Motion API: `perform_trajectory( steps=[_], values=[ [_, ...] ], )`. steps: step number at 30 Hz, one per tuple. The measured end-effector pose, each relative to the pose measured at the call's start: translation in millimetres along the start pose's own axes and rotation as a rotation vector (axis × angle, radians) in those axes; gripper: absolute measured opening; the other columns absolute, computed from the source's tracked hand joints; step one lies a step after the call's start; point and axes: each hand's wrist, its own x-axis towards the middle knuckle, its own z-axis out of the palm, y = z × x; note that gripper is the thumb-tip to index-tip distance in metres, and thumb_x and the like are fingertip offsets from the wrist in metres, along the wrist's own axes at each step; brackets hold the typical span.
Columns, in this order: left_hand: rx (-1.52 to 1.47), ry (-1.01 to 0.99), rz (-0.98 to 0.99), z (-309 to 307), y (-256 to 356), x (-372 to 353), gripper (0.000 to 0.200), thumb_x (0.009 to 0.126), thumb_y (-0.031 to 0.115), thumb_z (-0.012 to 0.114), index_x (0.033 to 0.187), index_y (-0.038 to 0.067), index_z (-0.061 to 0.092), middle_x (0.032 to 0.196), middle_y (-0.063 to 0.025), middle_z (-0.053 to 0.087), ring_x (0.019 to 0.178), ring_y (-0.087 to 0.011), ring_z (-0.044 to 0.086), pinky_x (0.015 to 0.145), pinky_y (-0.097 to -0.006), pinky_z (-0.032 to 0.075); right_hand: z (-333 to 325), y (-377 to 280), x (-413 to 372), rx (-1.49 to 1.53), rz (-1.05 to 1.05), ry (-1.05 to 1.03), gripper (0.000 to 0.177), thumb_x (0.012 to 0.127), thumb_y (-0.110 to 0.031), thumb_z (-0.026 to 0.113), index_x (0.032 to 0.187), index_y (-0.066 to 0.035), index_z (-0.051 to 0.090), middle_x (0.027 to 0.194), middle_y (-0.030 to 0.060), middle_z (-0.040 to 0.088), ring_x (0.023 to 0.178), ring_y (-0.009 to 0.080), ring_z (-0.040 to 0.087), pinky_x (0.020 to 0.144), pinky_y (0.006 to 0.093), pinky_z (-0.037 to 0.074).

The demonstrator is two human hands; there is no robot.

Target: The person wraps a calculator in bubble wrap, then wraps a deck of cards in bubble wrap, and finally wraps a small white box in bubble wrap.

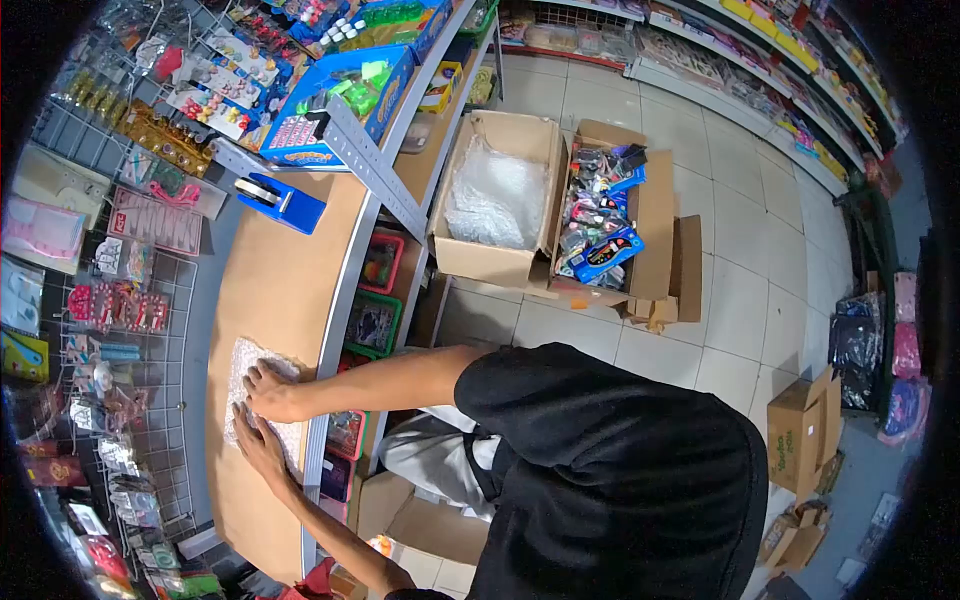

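Note:
A piece of bubble wrap lies on the light wooden shelf top in front of me. My right hand comes in over the shelf's metal edge and rests on the wrap, its fingers bent and spread apart with the tips down. Just beside it, my left hand lies on the lower part of the wrap, fingers stretched out. Both hands press from above. Whether anything sits inside the wrap cannot be made out.
A blue tape dispenser stands on the wooden shelf top. One carton holds more bubble wrap; the carton beside it holds packaged toys. Hanging goods fill a wire rack. Coloured baskets sit below the shelf.

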Motion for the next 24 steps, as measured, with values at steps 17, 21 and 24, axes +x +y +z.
perform_trajectory(
  steps=[17,21,24],
  values=[
    [0.077,0.023,0.01,4.9,-0.1,1.4,0.05,0.106,0.033,0.043,0.147,0.005,0.045,0.151,-0.0165,0.046,0.142,-0.038,0.037,0.118,-0.0456,0.026,-109.3,37.0,-183.9,0.401,-0.23,0.559,0.022,0.088,-0.024,0.072,0.102,-0.007,0.068,0.107,0.0081,0.063,0.106,0.0241,0.06,0.094,0.0394,0.048],
    [0.079,0.026,0.0,8.2,-5.3,3.6,0.05,0.105,0.033,0.045,0.147,0.006,0.046,0.151,-0.0168,0.046,0.142,-0.0383,0.037,0.118,-0.0451,0.026,-138.7,125.1,-349.4,0.367,0.19,0.565,0.01,0.084,-0.014,0.075,0.091,-0.007,0.075,0.087,0.0076,0.075,0.077,0.0209,0.07,0.069,0.034,0.057],
    [0.065,0.037,0.024,8.3,-5.8,5.1,0.049,0.105,0.031,0.045,0.145,0.004,0.048,0.151,-0.0166,0.046,0.142,-0.0369,0.038,0.118,-0.044,0.027,-157.1,215.7,-459.2,0.56,0.924,0.95,0.011,0.091,-0.007,0.062,0.094,-0.004,0.073,0.074,0.0062,0.07,0.061,0.0118,0.063,0.06,0.0304,0.051]
  ],
)
